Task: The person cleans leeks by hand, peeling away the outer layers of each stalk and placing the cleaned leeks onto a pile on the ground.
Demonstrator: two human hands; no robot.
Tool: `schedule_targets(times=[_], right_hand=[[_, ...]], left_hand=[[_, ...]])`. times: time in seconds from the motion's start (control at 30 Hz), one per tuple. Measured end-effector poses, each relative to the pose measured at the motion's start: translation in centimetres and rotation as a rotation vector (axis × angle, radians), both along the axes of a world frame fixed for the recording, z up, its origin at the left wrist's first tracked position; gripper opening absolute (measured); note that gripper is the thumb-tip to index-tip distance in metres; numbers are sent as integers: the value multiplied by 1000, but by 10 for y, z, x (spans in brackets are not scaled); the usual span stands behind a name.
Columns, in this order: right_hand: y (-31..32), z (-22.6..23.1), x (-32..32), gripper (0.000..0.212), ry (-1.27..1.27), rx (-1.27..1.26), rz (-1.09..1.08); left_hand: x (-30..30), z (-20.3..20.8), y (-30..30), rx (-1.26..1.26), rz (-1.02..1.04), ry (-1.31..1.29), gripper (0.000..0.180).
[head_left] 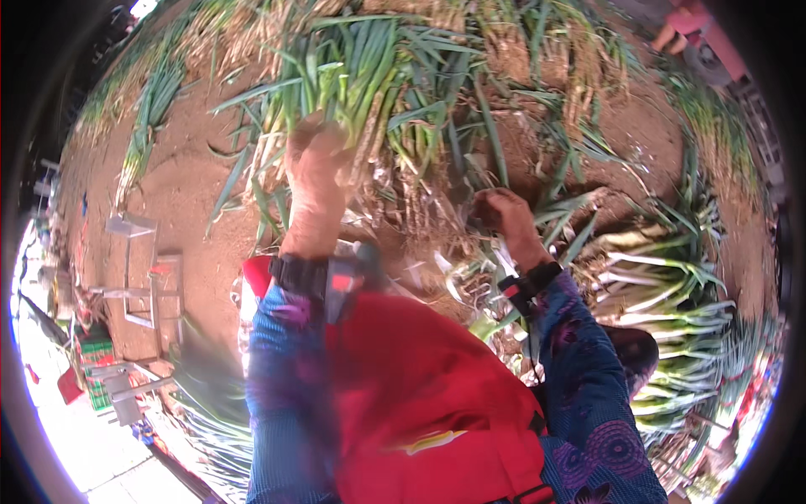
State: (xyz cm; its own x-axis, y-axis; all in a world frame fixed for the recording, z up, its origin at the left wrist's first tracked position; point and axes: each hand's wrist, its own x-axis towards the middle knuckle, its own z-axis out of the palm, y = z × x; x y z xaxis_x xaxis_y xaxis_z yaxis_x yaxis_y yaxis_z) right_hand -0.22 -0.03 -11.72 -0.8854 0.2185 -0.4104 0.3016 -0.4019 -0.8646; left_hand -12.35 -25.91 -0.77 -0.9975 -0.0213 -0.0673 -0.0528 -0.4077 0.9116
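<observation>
A pile of leeks (378, 92) with long green leaves and brownish roots lies on the soil in front of me. My left hand (317, 160) reaches into the near left side of this pile, over the pale stems. Motion smears its fingers, so their grip is unclear. To the right of the pile's root ends, my right hand (504, 218) is raised with its fingers curled closed. Something small and dark may be in it, but I cannot make it out. Both wrists wear dark straps. Loose leaves and peeled scraps (470, 286) lie below my right hand.
Cleaned leeks (663, 294) with white stems lie in a row at my right. Another small bunch (151, 109) rests on the soil at the far left. Metal stool frames (138, 269) and a green crate (96, 370) stand at left. A person in pink (701, 29) is at the far right.
</observation>
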Motion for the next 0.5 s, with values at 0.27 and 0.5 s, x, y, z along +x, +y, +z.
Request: schedule_targets(times=[0.27,0.5], right_hand=[[-96,-97,-124,32,-5,-228,241],[-143,-145,-217,37,-87,-297,311]], left_hand=[[1,27,-16,-68,334,70,26],[-8,33,-18,-7,247,-17,32]])
